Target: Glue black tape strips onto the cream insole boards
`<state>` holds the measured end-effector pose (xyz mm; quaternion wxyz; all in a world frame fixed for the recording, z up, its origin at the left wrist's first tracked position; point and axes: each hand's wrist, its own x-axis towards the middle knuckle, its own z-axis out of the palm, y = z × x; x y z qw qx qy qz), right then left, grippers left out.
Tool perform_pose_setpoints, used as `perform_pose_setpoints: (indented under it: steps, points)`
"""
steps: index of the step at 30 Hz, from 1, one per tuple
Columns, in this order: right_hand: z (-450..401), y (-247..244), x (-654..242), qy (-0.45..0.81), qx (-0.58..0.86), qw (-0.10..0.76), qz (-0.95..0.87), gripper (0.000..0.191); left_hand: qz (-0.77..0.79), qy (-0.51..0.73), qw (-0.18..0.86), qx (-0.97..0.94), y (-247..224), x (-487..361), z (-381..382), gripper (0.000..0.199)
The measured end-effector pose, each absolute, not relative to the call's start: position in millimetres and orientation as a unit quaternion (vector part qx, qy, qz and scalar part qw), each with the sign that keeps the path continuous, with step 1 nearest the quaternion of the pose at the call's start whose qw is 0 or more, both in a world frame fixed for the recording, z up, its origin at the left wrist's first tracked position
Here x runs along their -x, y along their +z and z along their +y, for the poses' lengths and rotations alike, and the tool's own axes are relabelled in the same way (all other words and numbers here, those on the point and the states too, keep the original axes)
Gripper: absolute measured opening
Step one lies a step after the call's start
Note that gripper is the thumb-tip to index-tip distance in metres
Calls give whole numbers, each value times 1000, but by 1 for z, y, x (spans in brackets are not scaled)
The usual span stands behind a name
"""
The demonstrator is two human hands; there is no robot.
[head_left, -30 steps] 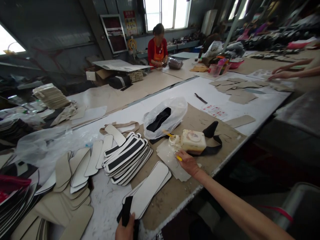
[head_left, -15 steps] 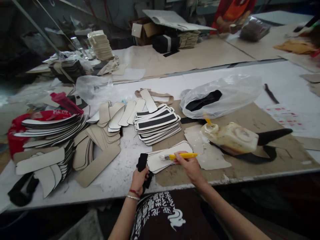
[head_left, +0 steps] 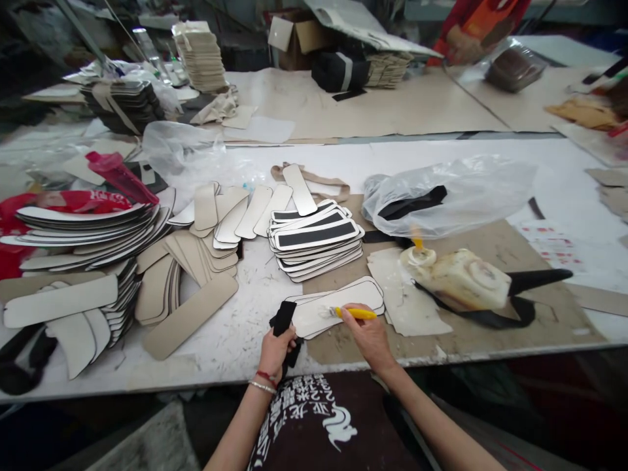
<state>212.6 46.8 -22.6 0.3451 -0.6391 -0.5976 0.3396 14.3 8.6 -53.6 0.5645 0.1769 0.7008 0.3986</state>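
My right hand (head_left: 367, 332) grips a yellow-handled brush (head_left: 357, 313), its bristles against the top one of a few overlapping pale rounded pieces (head_left: 316, 314). Black strips (head_left: 283, 318) are held in my left hand (head_left: 279, 347), at the left end of those pieces. Behind them lies a stack of white-edged pieces with black centres (head_left: 316, 235). To the right, a stained cream plastic container (head_left: 475, 278) lies on its side, with something yellow standing in its opening (head_left: 418, 252).
Stacks of beige and white pieces (head_left: 186, 314) spread over the left side. A clear plastic bag (head_left: 475, 190) with black material lies behind the container. Across the table, a person in orange and red (head_left: 466, 46) stands near a wrapped brown bundle (head_left: 515, 67).
The camera view has shifted slightly. The brush has moved a little along the pale piece and tilted the other way, still in my right hand. My left hand keeps hold of the black strips.
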Motion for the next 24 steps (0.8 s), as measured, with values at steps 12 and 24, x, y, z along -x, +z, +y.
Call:
perform_pose_setpoints:
  steps: [12, 24]
  points:
    - [61, -13, -281, 126, 662, 352, -649, 21, 721, 383, 544, -193, -59, -16, 6, 39]
    - [43, -20, -243, 180, 573, 273, -752, 19, 719, 367, 555, -198, -58, -18, 2, 41]
